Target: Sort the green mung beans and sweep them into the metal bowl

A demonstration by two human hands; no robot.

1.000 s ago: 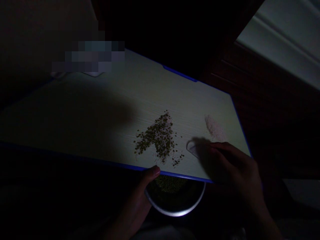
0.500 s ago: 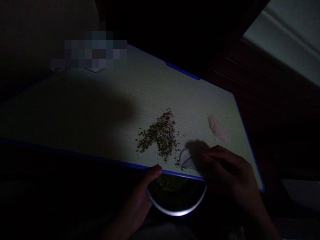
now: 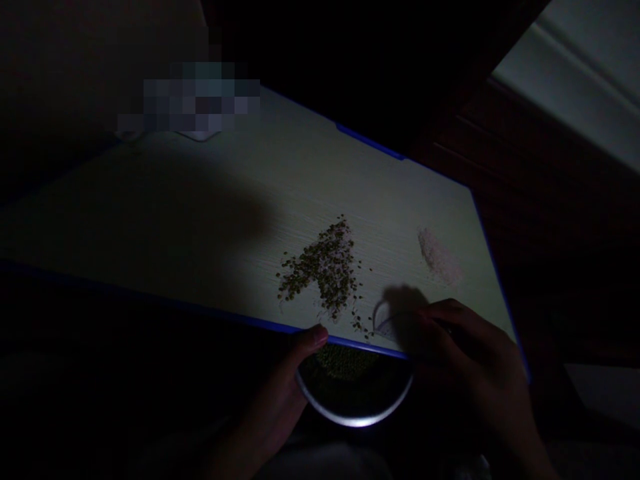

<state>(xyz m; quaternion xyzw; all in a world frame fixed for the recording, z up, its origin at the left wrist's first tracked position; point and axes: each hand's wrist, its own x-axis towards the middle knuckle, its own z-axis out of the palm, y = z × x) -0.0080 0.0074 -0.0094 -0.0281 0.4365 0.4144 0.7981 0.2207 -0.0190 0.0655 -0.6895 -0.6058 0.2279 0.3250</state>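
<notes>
In the dim light, my left hand [image 3: 287, 377] grips the side of a bowl [image 3: 356, 422] with a bright metal rim. Its thumb rests at the board's near edge; the other fingers are mostly hidden. Small green beans [image 3: 345, 361] lie inside the bowl, which sits partly under that edge. My right hand [image 3: 475, 343] pinches a thin, translucent curved piece [image 3: 387, 323], its lower edge on the board beside a few stray beans. Left of it, a pile of green beans [image 3: 327, 263] mixed with pale grains spreads over the white board [image 3: 380, 193].
A small heap of pale pinkish grains [image 3: 439, 257] lies on the board's right side. Blue trim [image 3: 200, 309] borders the board. A blurred-out object with a white base [image 3: 200, 136] stands at the far left corner. Dark surroundings hide most else.
My right hand and the translucent piece have shifted slightly right, away from the bean pile. The view has moved a little; my left hand stays at the bowl.
</notes>
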